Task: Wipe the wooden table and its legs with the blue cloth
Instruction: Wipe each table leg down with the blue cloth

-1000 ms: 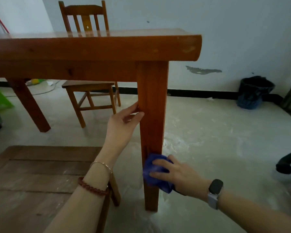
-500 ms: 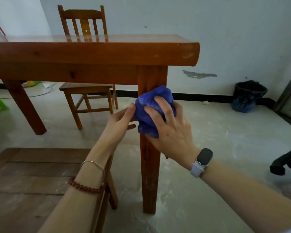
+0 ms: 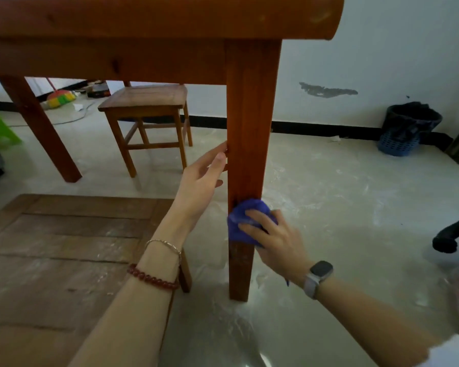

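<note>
The wooden table (image 3: 154,19) fills the top of the head view, seen from below its edge. Its near right leg (image 3: 251,123) stands in the middle. The bunched blue cloth (image 3: 243,221) is pressed against the lower part of that leg by my right hand (image 3: 273,242), whose fingers curl over it. My left hand (image 3: 202,181) touches the left side of the same leg higher up, fingers straight. A second table leg (image 3: 40,131) slants at the left.
A wooden chair (image 3: 149,120) stands under the table's far side. A low wooden stool top (image 3: 64,247) lies under my left arm. A dark bin in a blue basket (image 3: 406,128) sits by the wall at right. The floor is dusty.
My right hand has slid the blue cloth down the leg from near its top to its lower part. The camera has dropped lower; the left hand stays on the leg.
</note>
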Demonstrator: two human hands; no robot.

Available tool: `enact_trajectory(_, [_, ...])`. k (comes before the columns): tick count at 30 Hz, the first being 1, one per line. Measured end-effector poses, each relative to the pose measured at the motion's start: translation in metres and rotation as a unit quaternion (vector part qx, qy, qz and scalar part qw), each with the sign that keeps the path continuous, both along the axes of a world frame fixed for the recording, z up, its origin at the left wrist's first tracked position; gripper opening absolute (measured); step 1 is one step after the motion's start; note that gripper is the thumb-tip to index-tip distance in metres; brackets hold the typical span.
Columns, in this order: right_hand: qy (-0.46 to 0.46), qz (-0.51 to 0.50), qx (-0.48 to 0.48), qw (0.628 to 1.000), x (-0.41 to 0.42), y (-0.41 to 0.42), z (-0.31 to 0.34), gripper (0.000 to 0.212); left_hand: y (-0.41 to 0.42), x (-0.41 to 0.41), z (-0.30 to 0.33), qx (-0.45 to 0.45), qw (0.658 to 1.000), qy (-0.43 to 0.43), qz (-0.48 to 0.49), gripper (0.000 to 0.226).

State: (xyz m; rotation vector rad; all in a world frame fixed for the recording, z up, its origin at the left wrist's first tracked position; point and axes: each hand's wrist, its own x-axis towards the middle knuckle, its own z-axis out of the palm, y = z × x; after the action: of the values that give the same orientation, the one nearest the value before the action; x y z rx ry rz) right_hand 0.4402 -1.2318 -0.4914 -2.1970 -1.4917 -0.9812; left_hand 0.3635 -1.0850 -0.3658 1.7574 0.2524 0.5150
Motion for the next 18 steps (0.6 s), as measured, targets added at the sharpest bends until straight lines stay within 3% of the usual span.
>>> enact_trajectory(3, [-0.037, -0.007, 0.116, 0.993, 0.008, 0.012, 0.049, 0.036, -0.004, -0.002, -0.014, -0.039, 0.999, -0.008, 0.014, 0.029])
enact_trajectory(6, [-0.038, -0.015, 0.134, 0.99, 0.009, 0.023, 0.05, 0.036, -0.006, -0.002, -0.028, -0.053, 0.998, -0.015, 0.025, 0.029])
enact_trajectory(9, [-0.047, 0.001, 0.058, 0.997, 0.008, 0.018, -0.018, 0.048, -0.01, -0.003, -0.046, -0.009, 0.999, -0.024, 0.041, 0.029])
enact_trajectory(14, [0.062, 0.008, -0.161, 0.985, -0.001, -0.005, -0.155, 0.066, -0.014, -0.005, -0.077, 0.031, 0.998, 0.016, 0.043, 0.038])
enact_trajectory(16, [0.115, -0.004, -0.167, 0.979, -0.006, -0.006, -0.174, 0.061, -0.016, -0.007, -0.09, 0.023, 0.998, 0.034, 0.05, 0.031])
enact_trajectory(18, [0.124, 0.015, -0.109, 0.986, -0.004, -0.002, -0.17, 0.052, -0.018, -0.01, -0.104, 0.012, 0.997, 0.055, 0.052, 0.023])
